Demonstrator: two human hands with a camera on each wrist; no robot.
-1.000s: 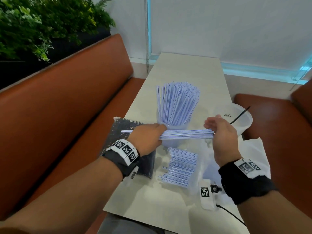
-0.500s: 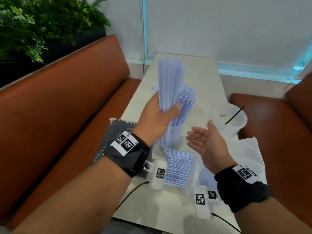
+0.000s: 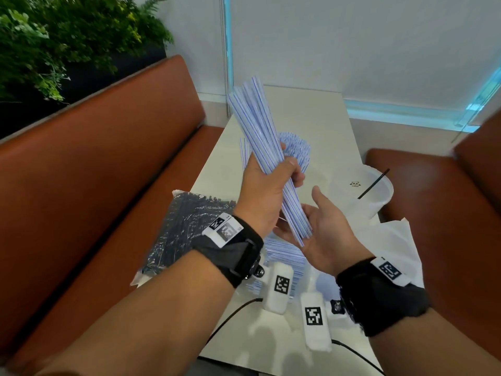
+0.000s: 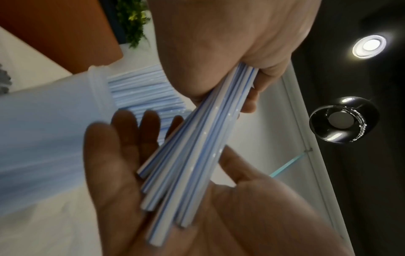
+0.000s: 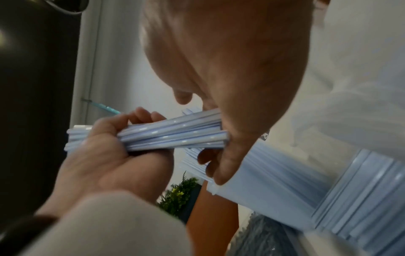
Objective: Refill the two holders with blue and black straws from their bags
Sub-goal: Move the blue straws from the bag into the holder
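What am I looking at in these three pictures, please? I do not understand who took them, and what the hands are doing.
No machine here: a person wears three cameras, one on the head and one on each wrist. The head view looks down at both arms over a pale table between orange benches. The left hand grips a bundle of blue-striped straws, tilted, its lower ends resting against the open palm of the right hand. The wrist views show that same bundle from close by. On the table stand a holder full of blue straws and a nearly empty holder with one black straw. A bag of black straws lies at the left; more blue straws lie beneath the hands.
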